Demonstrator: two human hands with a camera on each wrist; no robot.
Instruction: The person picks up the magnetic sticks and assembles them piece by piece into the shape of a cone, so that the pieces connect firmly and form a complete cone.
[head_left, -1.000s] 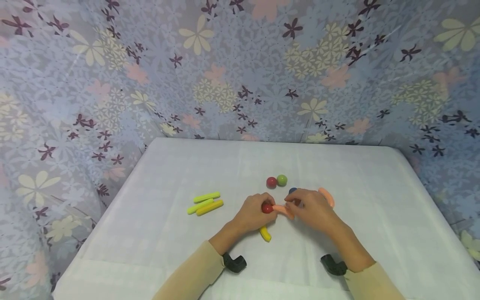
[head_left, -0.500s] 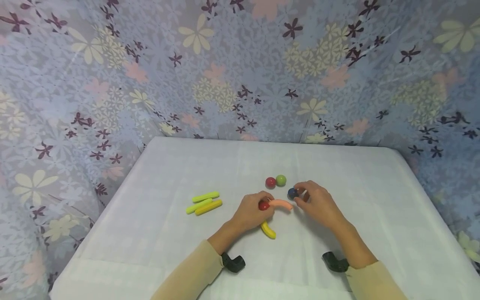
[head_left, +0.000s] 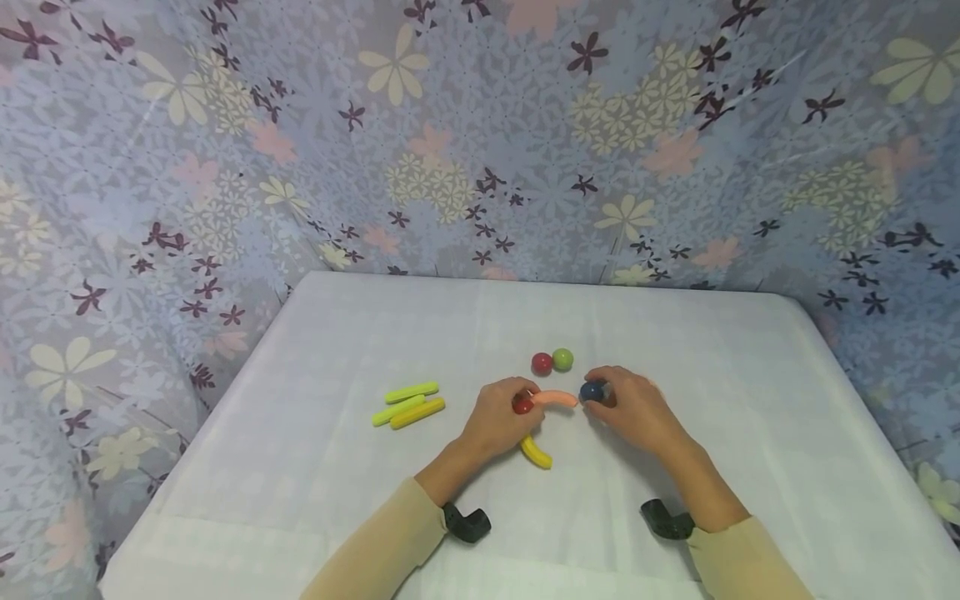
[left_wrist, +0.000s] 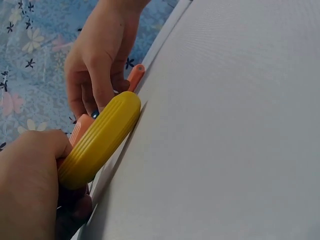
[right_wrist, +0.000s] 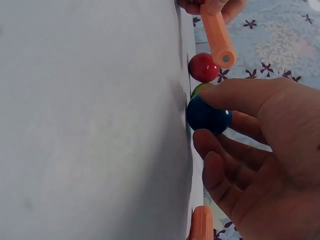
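My left hand [head_left: 501, 418] grips a small red ball [head_left: 522, 404], from which an orange curved rod [head_left: 555, 398] reaches right and a yellow curved rod [head_left: 536, 453] reaches toward me. Seen from the right wrist, the orange rod's free end [right_wrist: 226, 56] bears a grey round spot. Thumb and fingers of my right hand [head_left: 633, 410] pinch a dark blue ball [right_wrist: 207, 116], close to that free end in the head view. A second orange rod [right_wrist: 202, 222] lies beside the right hand, mostly hidden behind it in the head view.
Behind the hands, another red ball [head_left: 542, 363] and a green ball [head_left: 562, 359] sit side by side on the white-covered table [head_left: 315, 333]. Several straight rods, yellow-green [head_left: 411, 392] and yellow [head_left: 417, 413], lie to the left. A flowered cloth [head_left: 480, 142] hangs behind the table.
My right hand has left the orange rod, taken hold of the blue ball and brought it near the rod's end. The left hand has shifted slightly away from me with its piece.
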